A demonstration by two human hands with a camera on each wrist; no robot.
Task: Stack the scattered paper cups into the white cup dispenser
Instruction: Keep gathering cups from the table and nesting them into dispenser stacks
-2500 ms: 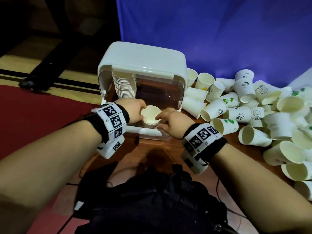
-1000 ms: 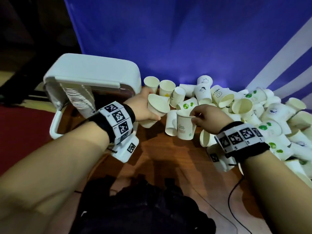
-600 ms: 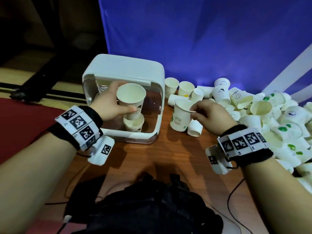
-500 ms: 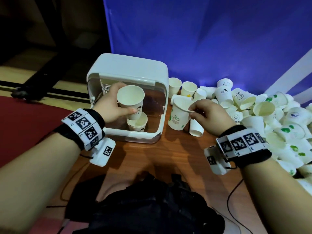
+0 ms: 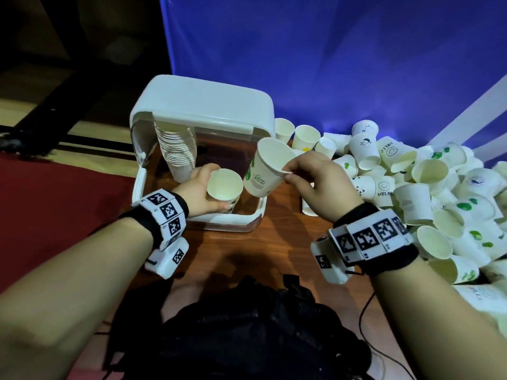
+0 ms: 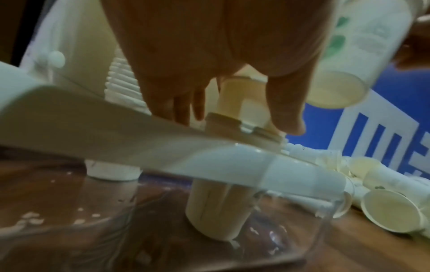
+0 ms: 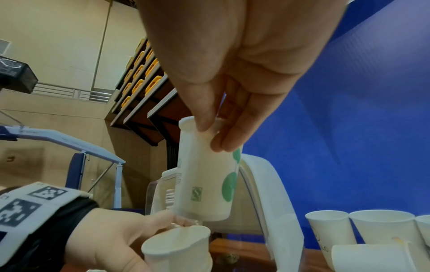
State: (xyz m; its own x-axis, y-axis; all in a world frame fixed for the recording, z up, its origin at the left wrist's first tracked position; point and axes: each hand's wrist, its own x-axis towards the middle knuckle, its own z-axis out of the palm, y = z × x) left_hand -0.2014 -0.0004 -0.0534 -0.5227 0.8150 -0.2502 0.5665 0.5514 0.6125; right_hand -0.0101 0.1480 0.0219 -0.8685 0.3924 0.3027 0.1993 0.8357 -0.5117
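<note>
blue backdrop (image 5: 356, 64), upper right | wooden table (image 5: 279, 242), centre | red floor mat (image 5: 55, 209), left | black bag (image 5: 247, 333), bottom centre | black cable (image 5: 365, 311), lower right

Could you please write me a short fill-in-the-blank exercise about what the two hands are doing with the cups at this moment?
1. The left hand grips a paper cup inside the white cup ____.
2. The right hand pinches the ____ of the green-leaf cup.
3. The loose cup pile lies on the person's ____ side.

Missing words: dispenser; rim; right
</note>
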